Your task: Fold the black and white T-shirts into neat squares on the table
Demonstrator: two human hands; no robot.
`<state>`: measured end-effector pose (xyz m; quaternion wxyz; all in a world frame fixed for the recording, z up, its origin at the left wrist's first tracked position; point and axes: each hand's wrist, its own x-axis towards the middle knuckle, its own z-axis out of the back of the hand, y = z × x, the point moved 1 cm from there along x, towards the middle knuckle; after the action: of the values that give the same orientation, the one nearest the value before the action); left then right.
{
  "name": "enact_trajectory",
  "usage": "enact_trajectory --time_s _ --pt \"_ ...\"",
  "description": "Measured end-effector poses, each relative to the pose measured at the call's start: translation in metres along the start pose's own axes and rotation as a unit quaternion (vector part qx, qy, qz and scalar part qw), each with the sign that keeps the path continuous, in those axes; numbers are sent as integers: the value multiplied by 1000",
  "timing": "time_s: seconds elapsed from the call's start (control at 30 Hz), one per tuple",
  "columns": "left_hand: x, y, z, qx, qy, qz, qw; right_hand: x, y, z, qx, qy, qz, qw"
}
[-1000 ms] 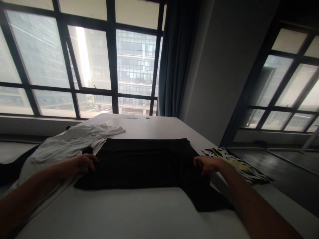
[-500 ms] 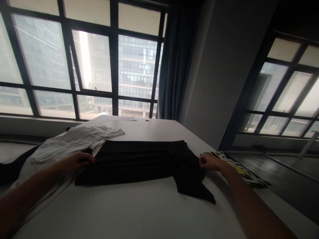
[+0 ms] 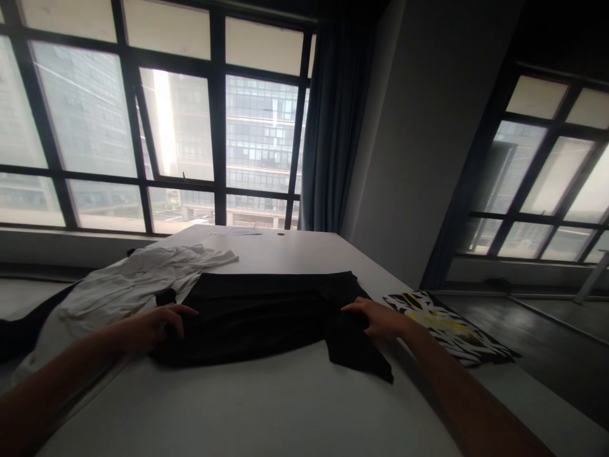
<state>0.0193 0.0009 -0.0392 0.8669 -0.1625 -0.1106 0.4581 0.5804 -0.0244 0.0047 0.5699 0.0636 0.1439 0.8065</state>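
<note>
One black garment (image 3: 257, 317) lies spread crosswise on the table (image 3: 266, 406), a pointed flap angling toward the wearer at its lower right. Compared with half a second ago, the right hand (image 3: 375, 319) has come inward from the garment's right edge onto the cloth, the left hand (image 3: 159, 324) reaches slightly farther over its left end, and the flap's tip sits farther left. Both hands touch the fabric with fingers partly extended; whether they pinch it I cannot tell. Two other cloth items flank it: one crumpled white heap (image 3: 143, 276) at left, one black-white-and-yellow patterned cloth (image 3: 447, 327) lying flat at right.
</note>
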Motion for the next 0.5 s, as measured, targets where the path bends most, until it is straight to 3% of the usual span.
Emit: enact_trajectory --time_s 0.1,0.17,0.27,0.33,0.4,0.5 --pt "8 -8 -2 -33 -8 -12 999 5 6 -4 80 -11 98 992" --pt "8 -9 0 -63 -14 -12 998 4 1 -3 145 5 109 983" --pt "7 -4 6 -126 -9 14 992 0 -19 3 240 57 52 968" --pt "11 2 9 -185 -25 64 980 0 -33 5 294 57 6 954" --pt "19 7 11 -239 -83 124 959 7 -46 3 324 -15 -48 945" --pt "33 10 12 -222 -192 197 935 23 -59 -3 257 -141 -176 940"
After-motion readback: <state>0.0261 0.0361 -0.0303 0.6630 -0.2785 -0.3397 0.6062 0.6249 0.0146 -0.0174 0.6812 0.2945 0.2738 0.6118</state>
